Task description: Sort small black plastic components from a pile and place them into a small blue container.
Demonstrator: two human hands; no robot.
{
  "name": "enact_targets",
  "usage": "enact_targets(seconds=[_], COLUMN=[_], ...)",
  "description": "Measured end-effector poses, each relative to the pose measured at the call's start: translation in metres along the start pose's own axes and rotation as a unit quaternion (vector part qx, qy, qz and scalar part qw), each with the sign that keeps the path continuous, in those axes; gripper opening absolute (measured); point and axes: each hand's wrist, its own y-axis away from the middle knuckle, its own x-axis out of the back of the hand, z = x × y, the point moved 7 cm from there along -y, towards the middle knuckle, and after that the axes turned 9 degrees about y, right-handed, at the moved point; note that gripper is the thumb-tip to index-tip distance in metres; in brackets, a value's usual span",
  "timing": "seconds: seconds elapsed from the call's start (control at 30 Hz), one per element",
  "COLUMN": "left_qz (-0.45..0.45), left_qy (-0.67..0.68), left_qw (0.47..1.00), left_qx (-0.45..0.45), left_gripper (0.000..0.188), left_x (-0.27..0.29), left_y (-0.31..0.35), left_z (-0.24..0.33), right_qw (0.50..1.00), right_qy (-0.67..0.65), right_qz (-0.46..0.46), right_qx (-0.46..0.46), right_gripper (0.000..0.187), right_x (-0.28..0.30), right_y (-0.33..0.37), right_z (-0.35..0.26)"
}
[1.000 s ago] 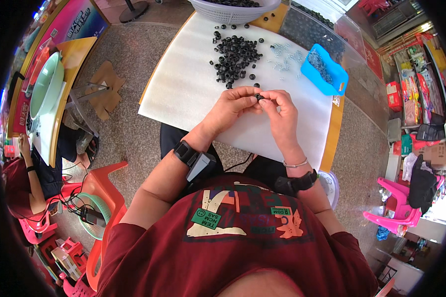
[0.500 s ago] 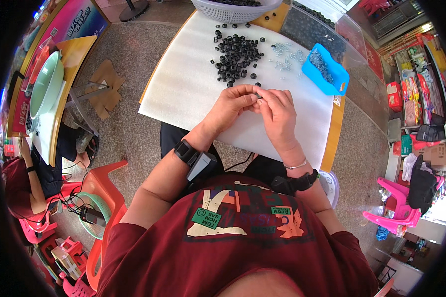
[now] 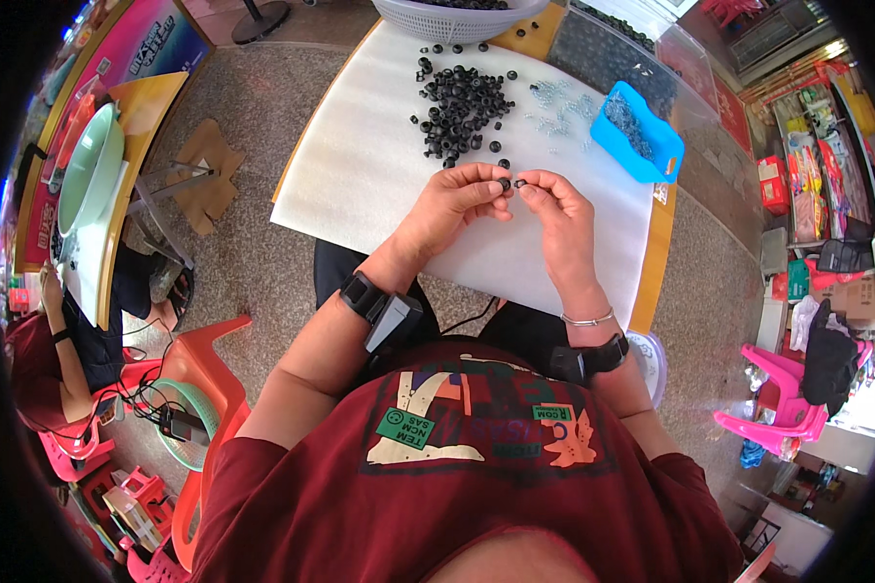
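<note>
Between the thumb and fingers of my left hand is a small round black part. Close beside it, my right hand pinches another small dark piece at its fingertips; its exact kind is too small to make out. A narrow gap separates the two pieces. Both hands are over the near part of the white-covered table. Just beyond them lies a loose pile of small black round parts. Small clear bluish pieces are scattered right of that pile.
A blue tray with clear pieces sits at the table's right. At the far edge stands a grey basket of black parts, near a clear bin. An orange chair is at my left, where another person sits.
My hands were together at one point and have come apart slightly, the right one moving to the right. A dark piece now shows in each hand's fingertips.
</note>
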Motion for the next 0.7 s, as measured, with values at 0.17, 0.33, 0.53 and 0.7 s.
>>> enact_targets(seconds=[0.17,0.33,0.53,0.7], left_qz=[-0.007,-0.01,-0.013,-0.027], left_qy=[-0.007,-0.006,-0.007,-0.008], left_qw=[1.0,1.0,1.0,1.0], left_qx=[0.007,0.008,0.01,0.01], left_gripper=[0.023,0.023,0.022,0.023], left_x=[-0.003,-0.003,-0.002,-0.002], left_y=[0.001,0.001,0.001,0.0], left_z=[0.002,0.002,0.001,0.0], right_qw=[1.0,0.997,0.973,0.899], right_qy=[-0.008,0.058,0.185,0.34], right_qz=[-0.008,0.011,0.048,0.076], right_qx=[-0.002,0.042,0.128,0.263], right_gripper=[0.015,0.013,0.011,0.014], right_x=[-0.004,-0.004,-0.005,-0.012], right_y=[0.0,-0.001,0.002,0.009], right_z=[0.003,-0.003,-0.02,-0.039])
